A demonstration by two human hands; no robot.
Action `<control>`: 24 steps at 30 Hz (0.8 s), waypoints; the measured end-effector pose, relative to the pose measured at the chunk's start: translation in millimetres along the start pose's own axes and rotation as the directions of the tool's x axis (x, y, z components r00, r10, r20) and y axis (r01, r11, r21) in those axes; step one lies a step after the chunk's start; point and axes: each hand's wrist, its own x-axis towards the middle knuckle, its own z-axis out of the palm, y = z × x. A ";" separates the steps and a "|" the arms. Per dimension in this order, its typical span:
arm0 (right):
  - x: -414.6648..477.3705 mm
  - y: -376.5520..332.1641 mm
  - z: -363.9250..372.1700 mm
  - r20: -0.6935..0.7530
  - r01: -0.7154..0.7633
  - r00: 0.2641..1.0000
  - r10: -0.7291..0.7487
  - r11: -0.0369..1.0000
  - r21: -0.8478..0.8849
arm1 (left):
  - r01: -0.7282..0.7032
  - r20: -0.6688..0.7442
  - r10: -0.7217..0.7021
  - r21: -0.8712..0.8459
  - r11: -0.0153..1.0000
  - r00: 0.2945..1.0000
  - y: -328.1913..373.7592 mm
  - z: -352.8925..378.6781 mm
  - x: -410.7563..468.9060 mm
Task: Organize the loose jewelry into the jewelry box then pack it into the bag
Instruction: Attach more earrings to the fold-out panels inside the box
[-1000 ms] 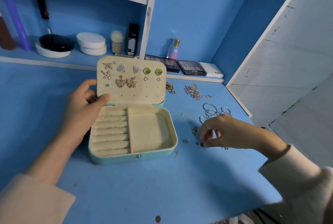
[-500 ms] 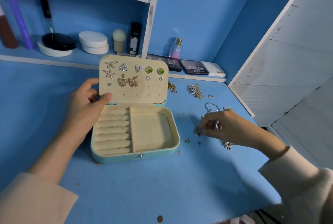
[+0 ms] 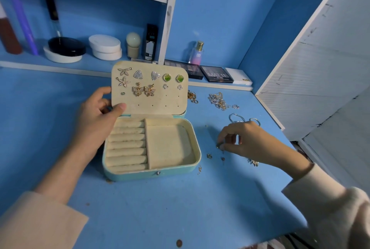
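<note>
A teal jewelry box (image 3: 152,174) stands open on the blue table, cream lining inside, with ring rolls on the left and a bare tray on the right. Several earrings are pinned in its raised lid (image 3: 150,100). My left hand (image 3: 98,116) grips the lid's left edge, thumb on the inner face. My right hand (image 3: 246,140) is to the right of the box and pinches a small earring (image 3: 218,145) just above the table. More small loose pieces (image 3: 209,156) lie below it. Gold chains (image 3: 219,101) and silver hoops (image 3: 236,118) lie farther back.
Makeup palettes (image 3: 216,74), a perfume bottle (image 3: 197,53), compacts (image 3: 105,47) and other cosmetics sit on the low shelf behind the box. A white panel (image 3: 320,72) closes off the right side. The table's front edge runs near my right sleeve.
My right hand slid left and lifted slightly from the loose pieces, now pinching a small earring. My left hand stayed on the lid.
</note>
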 end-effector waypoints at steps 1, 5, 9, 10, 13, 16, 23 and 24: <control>0.6 0.2 0.7 0.000 0.004 1.000 -0.004 1.000 -0.019 | 0.000 0.000 0.000 -0.006 1.000 1.000 -0.1 0.2 -0.1; 1.8 0.4 1.3 -0.059 0.008 0.998 -0.009 1.000 -0.009 | 0.000 0.002 0.000 -0.013 1.000 1.000 0.7 1.6 -0.3; 2.2 0.5 -4.3 -0.139 0.024 0.990 -0.014 0.997 0.071 | -0.001 0.000 0.001 0.001 1.000 1.000 -0.8 1.0 0.4; 2.7 0.3 -4.8 -0.139 0.034 0.990 -0.024 0.997 0.069 | -0.002 -0.003 0.002 0.005 1.000 1.000 -1.4 0.6 0.7; 4.0 0.3 -0.8 -0.141 0.081 0.987 -0.075 0.996 0.039 | 0.002 -0.005 -0.002 0.013 1.000 1.000 -2.9 -0.1 1.6; 5.0 0.6 5.5 -0.114 0.123 0.986 -0.122 0.992 0.005 | -0.008 -0.003 0.008 0.008 1.000 1.000 -3.2 0.3 1.6; 4.2 1.8 -3.0 -0.152 0.069 0.986 -0.064 0.997 0.025 | -0.017 -0.002 0.017 0.007 1.000 1.000 -2.7 0.4 1.8; 3.9 2.7 -4.8 -0.154 0.047 0.987 -0.043 0.999 0.024 | -0.018 -0.002 0.018 0.008 1.000 1.000 -2.7 0.6 1.7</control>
